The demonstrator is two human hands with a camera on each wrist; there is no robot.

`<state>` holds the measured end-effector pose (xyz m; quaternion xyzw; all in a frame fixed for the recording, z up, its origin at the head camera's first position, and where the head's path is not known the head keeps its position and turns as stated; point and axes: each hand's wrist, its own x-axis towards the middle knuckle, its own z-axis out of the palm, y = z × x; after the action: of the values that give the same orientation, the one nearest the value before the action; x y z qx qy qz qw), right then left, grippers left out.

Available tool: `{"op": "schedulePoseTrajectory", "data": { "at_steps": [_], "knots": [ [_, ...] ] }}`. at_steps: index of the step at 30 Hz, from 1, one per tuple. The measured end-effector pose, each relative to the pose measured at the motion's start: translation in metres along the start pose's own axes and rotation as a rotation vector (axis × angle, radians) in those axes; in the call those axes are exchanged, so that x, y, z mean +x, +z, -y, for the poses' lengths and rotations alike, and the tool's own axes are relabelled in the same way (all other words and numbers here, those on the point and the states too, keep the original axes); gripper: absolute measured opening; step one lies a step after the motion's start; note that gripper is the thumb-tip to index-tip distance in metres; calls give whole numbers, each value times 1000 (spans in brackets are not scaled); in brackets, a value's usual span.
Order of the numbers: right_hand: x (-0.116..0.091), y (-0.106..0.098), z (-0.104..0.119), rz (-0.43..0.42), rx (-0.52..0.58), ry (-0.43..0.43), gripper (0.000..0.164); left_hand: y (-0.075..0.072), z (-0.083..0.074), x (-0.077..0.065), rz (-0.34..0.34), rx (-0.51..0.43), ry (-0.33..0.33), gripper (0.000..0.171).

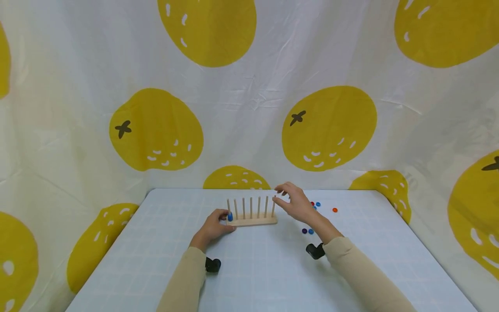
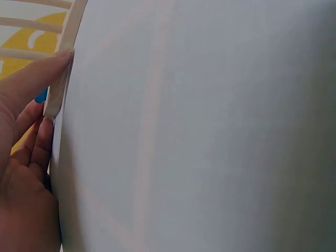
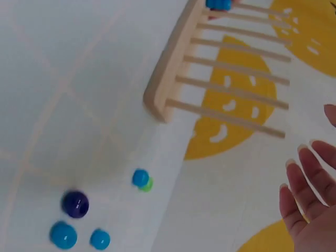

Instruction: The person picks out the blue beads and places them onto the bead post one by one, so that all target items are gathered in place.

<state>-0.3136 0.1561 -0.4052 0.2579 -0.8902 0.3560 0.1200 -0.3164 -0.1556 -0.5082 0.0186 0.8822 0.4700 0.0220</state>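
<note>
A wooden rack point(image 1: 253, 222) with a row of several upright pegs stands on the table. Blue beads point(image 1: 230, 216) sit low on its leftmost peg. My left hand point(image 1: 213, 226) grips the rack's left end, thumb along the near side and fingers behind; the left wrist view shows the thumb against the base point(image 2: 59, 94). At the rack's other end, my right hand point(image 1: 297, 206) hovers beside the rightmost peg's top. In the right wrist view its fingers point(image 3: 307, 181) are spread and hold nothing visible.
Loose beads lie right of the rack: a dark purple one point(image 1: 304, 231), a blue one point(image 1: 311, 231), an orange one point(image 1: 335, 209) and a red one point(image 1: 312, 203). A green bead point(image 3: 148, 185) shows partly behind a blue one. Fruit-printed curtain point(image 1: 249, 130) borders the table.
</note>
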Motion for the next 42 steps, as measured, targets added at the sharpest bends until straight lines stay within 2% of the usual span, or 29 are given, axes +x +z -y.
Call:
{"op": "schedulePoseTrajectory", "data": {
  "at_steps": [12,17,20,26,34,42],
  "knots": [
    [-19,-39,-60,-24,-72,160,36,2,3,-2,-9,10,-12,66],
    [-23,-50,-86,-7,-100,241,38,2,0,-1,-8,11,0,66],
    [-25,-55,-100,12,-132,260,36,2,-1,0,-3,2,-10,66],
    [-27,-59,-124,29,-177,305,33,2,-2,0,6,1,-7,67],
    [-26,-53,-150,111,-154,431,36,0,2,1,-9,21,9,67],
    [-23,-49,-159,193,-146,557,37,1,1,1,-7,0,15,66]
  ]
}}
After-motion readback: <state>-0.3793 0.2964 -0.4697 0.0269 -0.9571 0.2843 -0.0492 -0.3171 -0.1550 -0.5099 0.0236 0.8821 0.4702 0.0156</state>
